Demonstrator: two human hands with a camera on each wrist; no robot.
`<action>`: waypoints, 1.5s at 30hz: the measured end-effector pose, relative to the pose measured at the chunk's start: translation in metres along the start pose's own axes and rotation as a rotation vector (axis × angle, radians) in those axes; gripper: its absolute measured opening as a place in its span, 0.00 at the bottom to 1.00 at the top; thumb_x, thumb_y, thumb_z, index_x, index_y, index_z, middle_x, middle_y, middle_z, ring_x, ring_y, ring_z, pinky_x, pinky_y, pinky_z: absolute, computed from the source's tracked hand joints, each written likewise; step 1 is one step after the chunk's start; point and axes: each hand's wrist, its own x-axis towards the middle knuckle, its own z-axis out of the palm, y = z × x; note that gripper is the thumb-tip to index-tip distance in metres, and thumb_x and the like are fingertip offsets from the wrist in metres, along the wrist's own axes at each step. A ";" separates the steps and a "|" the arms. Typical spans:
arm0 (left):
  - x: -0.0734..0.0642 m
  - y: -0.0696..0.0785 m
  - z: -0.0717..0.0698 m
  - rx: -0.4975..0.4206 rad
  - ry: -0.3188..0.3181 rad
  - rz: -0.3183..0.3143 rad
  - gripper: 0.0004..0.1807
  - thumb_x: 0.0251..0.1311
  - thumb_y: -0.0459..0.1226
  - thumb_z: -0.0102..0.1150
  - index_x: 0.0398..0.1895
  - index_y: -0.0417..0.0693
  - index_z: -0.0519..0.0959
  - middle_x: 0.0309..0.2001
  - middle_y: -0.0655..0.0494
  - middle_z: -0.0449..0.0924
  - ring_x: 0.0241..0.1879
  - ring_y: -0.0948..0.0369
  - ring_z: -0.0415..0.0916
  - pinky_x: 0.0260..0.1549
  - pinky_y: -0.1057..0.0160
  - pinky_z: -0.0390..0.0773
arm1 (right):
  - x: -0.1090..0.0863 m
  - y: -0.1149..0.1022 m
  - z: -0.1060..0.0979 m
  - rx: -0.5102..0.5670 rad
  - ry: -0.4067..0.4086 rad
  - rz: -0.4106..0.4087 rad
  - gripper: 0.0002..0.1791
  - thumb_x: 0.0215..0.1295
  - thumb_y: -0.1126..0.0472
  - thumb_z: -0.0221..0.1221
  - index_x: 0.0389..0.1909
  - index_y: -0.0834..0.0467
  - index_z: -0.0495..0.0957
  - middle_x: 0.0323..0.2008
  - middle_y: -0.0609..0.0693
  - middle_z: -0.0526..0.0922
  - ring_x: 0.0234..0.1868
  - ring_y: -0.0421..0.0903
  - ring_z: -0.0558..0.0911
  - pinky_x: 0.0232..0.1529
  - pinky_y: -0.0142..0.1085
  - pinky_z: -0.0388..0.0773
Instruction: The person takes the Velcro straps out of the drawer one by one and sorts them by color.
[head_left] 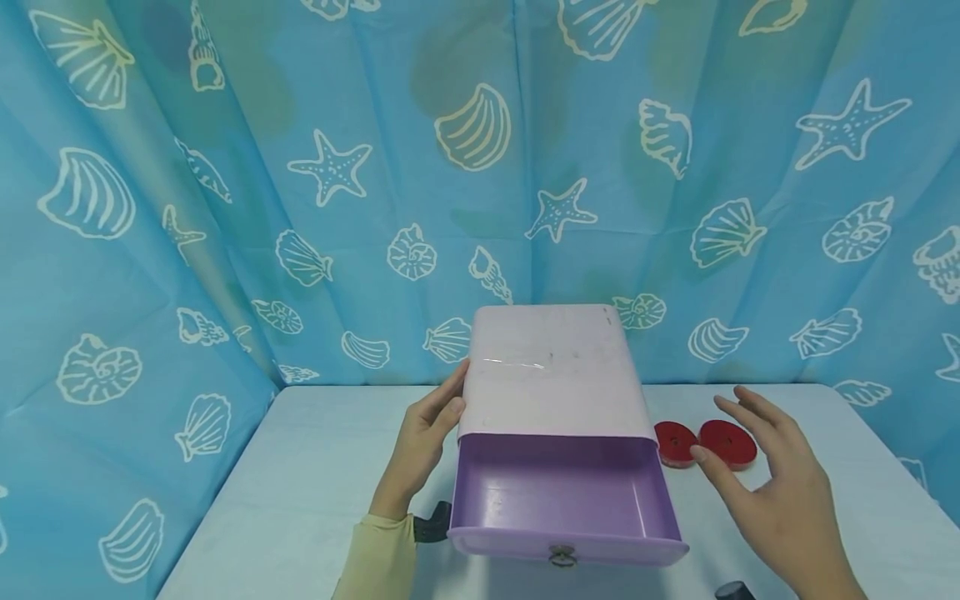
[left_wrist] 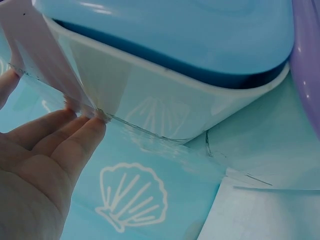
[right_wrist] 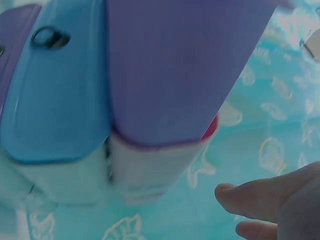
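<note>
A small drawer cabinet (head_left: 555, 375) with a whitish body stands in the middle of the table. Its purple top drawer (head_left: 562, 492) is pulled out, and the inside looks bare. A blue drawer (left_wrist: 190, 40) below it shows in both wrist views. My left hand (head_left: 423, 437) rests on the cabinet's left side with fairly straight fingers. In the left wrist view, those fingers touch the body along a clear-taped seam. Off to the drawer's right, my right hand (head_left: 783, 487) is held with spread fingers and nothing in it. Two red rolls (head_left: 675, 444) lie beyond that hand, right of the cabinet.
A pale cloth covers the table (head_left: 300, 483). Behind and at the sides hangs a blue curtain (head_left: 420, 192) with white shells and starfish. Dark wrist-mounted pieces (head_left: 433, 525) show near each arm. The drawers carry small ring handles (head_left: 562, 557).
</note>
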 end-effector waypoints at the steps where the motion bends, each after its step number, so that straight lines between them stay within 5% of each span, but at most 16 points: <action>1: 0.000 0.000 0.000 -0.003 -0.002 0.004 0.26 0.78 0.36 0.46 0.77 0.51 0.63 0.75 0.54 0.61 0.74 0.58 0.58 0.69 0.62 0.62 | -0.001 -0.004 -0.001 0.012 0.008 -0.009 0.36 0.57 0.61 0.73 0.66 0.62 0.73 0.70 0.64 0.67 0.66 0.69 0.67 0.49 0.76 0.68; 6: 0.000 -0.001 -0.001 -0.018 -0.008 0.012 0.26 0.78 0.35 0.45 0.77 0.49 0.62 0.75 0.53 0.61 0.75 0.57 0.57 0.70 0.62 0.61 | -0.012 -0.022 -0.009 0.074 0.036 -0.035 0.37 0.55 0.63 0.74 0.67 0.58 0.74 0.68 0.59 0.70 0.65 0.65 0.70 0.51 0.74 0.69; 10: 0.000 -0.002 -0.001 -0.003 -0.001 0.013 0.26 0.78 0.35 0.45 0.77 0.49 0.63 0.75 0.54 0.61 0.74 0.57 0.58 0.70 0.62 0.62 | -0.021 -0.034 -0.010 0.078 0.053 -0.069 0.38 0.51 0.65 0.76 0.66 0.55 0.76 0.66 0.54 0.73 0.65 0.55 0.72 0.66 0.34 0.70; 13: 0.001 -0.002 -0.001 0.002 0.007 0.018 0.26 0.78 0.35 0.45 0.76 0.48 0.63 0.75 0.53 0.62 0.74 0.57 0.59 0.69 0.62 0.62 | -0.027 -0.043 -0.008 0.095 0.075 -0.107 0.39 0.46 0.67 0.78 0.64 0.53 0.78 0.65 0.51 0.75 0.65 0.38 0.71 0.54 0.09 0.56; 16: 0.001 -0.002 0.000 -0.007 0.008 0.020 0.26 0.77 0.34 0.46 0.76 0.47 0.63 0.75 0.52 0.62 0.74 0.56 0.59 0.69 0.62 0.62 | -0.034 -0.051 -0.006 0.131 0.096 -0.129 0.40 0.43 0.69 0.78 0.62 0.52 0.80 0.63 0.48 0.77 0.62 0.25 0.68 0.53 0.10 0.59; 21: 0.002 -0.002 0.000 -0.007 -0.001 0.023 0.26 0.77 0.35 0.46 0.76 0.48 0.63 0.75 0.52 0.62 0.74 0.57 0.59 0.70 0.62 0.62 | -0.044 -0.064 -0.006 0.160 0.114 -0.130 0.41 0.37 0.71 0.80 0.60 0.52 0.82 0.59 0.47 0.79 0.59 0.27 0.70 0.54 0.10 0.61; 26: 0.003 -0.001 0.000 -0.002 -0.002 0.027 0.26 0.78 0.35 0.46 0.76 0.48 0.63 0.75 0.53 0.62 0.74 0.57 0.59 0.69 0.62 0.63 | -0.052 -0.067 -0.004 0.171 0.135 -0.227 0.40 0.32 0.71 0.79 0.57 0.57 0.83 0.55 0.52 0.81 0.58 0.28 0.71 0.56 0.12 0.61; 31: 0.003 -0.001 -0.001 0.006 0.000 0.023 0.26 0.78 0.35 0.46 0.76 0.48 0.63 0.75 0.53 0.62 0.74 0.57 0.59 0.69 0.62 0.63 | -0.062 -0.065 0.002 0.254 0.151 -0.350 0.29 0.55 0.50 0.75 0.53 0.63 0.84 0.52 0.55 0.82 0.57 0.33 0.75 0.57 0.16 0.67; 36: 0.003 0.000 -0.001 -0.003 -0.001 0.021 0.26 0.78 0.35 0.46 0.77 0.48 0.62 0.75 0.53 0.61 0.74 0.57 0.58 0.69 0.62 0.62 | -0.075 -0.068 0.009 0.188 0.147 -0.408 0.37 0.68 0.32 0.55 0.50 0.64 0.84 0.49 0.53 0.82 0.57 0.33 0.73 0.57 0.14 0.65; 40: 0.003 0.000 -0.001 -0.007 -0.003 0.025 0.26 0.78 0.36 0.46 0.77 0.47 0.62 0.75 0.52 0.61 0.74 0.57 0.58 0.70 0.62 0.62 | -0.079 -0.067 0.023 0.217 0.245 -0.542 0.34 0.71 0.36 0.55 0.41 0.67 0.84 0.41 0.56 0.82 0.53 0.35 0.74 0.59 0.17 0.64; 45: 0.003 0.001 -0.001 -0.009 -0.002 0.020 0.26 0.77 0.35 0.46 0.77 0.47 0.62 0.75 0.52 0.61 0.74 0.57 0.58 0.70 0.62 0.62 | -0.073 -0.063 0.034 0.279 0.405 -0.831 0.26 0.71 0.45 0.60 0.30 0.67 0.81 0.33 0.60 0.80 0.38 0.46 0.76 0.56 0.23 0.69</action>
